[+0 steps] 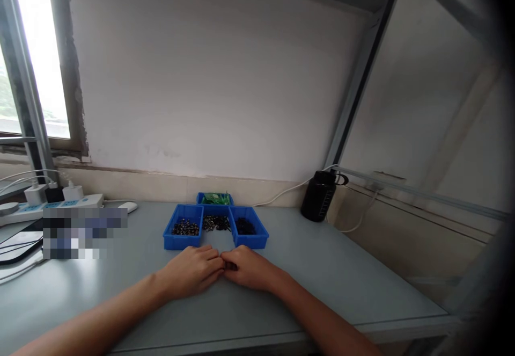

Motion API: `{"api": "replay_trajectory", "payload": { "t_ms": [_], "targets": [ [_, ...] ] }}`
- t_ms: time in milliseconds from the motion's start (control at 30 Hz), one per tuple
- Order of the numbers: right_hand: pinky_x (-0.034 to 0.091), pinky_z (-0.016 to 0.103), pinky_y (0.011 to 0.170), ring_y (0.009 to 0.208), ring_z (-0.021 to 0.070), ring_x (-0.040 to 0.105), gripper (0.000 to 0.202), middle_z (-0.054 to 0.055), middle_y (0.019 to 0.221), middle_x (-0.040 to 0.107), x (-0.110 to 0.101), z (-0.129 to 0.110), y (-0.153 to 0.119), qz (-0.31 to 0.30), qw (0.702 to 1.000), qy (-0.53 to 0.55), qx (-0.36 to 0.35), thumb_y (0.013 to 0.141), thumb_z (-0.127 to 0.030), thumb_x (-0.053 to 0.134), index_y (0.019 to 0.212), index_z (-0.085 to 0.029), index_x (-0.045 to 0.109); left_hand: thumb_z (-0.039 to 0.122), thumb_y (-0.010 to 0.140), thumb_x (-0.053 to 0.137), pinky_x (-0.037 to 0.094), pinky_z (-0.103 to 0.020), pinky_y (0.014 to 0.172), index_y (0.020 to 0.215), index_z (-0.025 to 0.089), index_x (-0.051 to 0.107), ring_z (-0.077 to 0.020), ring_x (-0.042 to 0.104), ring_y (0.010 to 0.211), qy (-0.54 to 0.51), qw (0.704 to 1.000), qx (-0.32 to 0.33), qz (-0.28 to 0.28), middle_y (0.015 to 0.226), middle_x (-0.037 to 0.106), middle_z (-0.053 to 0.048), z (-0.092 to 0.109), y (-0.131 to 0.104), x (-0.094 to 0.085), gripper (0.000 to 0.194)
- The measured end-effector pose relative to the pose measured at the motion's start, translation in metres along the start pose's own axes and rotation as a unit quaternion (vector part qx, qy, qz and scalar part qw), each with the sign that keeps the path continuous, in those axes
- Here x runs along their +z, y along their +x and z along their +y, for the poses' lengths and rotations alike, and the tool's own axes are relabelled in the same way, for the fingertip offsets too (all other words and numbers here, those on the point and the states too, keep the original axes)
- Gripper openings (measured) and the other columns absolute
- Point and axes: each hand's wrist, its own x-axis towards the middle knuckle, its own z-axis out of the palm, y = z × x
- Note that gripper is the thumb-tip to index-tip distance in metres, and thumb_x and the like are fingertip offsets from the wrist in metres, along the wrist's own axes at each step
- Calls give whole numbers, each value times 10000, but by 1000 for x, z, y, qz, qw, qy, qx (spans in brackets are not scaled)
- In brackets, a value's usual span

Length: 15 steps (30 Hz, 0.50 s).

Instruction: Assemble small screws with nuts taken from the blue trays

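My left hand (193, 271) and my right hand (248, 268) meet at the fingertips over the grey table, in front of the blue bins. Both have their fingers curled closed, and whatever they pinch is too small and hidden to name. Small metallic parts lie in the left blue bin (183, 243). Dark parts fill some of the right blue bin (251, 241). Between these bins is a loose pile of small dark and shiny parts (216, 223). Behind it, the rear blue bin (198, 198) holds green packets (215, 198).
A black bottle (317, 197) stands at the back right, near a white cable. On the left are a power strip (90, 202) with plugs, a dark flat device (20, 240), cables and a blurred patch. Grey frame posts rise on both sides.
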Motion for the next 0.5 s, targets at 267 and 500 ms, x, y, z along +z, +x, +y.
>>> {"api": "replay_trajectory", "payload": {
  "t_ms": [267, 500],
  "targets": [
    [345, 195, 522, 585, 116, 535, 87, -17, 641, 597, -8, 0, 1, 51, 993, 90, 65, 806, -233, 505, 794, -178, 572, 189, 881, 391, 375, -242, 613, 816, 185, 530, -165, 543, 721, -35, 995, -96, 18, 783, 581, -15, -9, 0, -7, 153],
    [365, 194, 506, 551, 107, 511, 97, -40, 599, 551, -10, -3, -1, 71, 981, 177, 29, 796, -279, 571, 797, -184, 550, 214, 914, 345, 386, -246, 615, 850, 180, 544, -171, 560, 720, -76, 993, -90, -14, 792, 593, -24, -8, 1, -3, 211]
  ]
}}
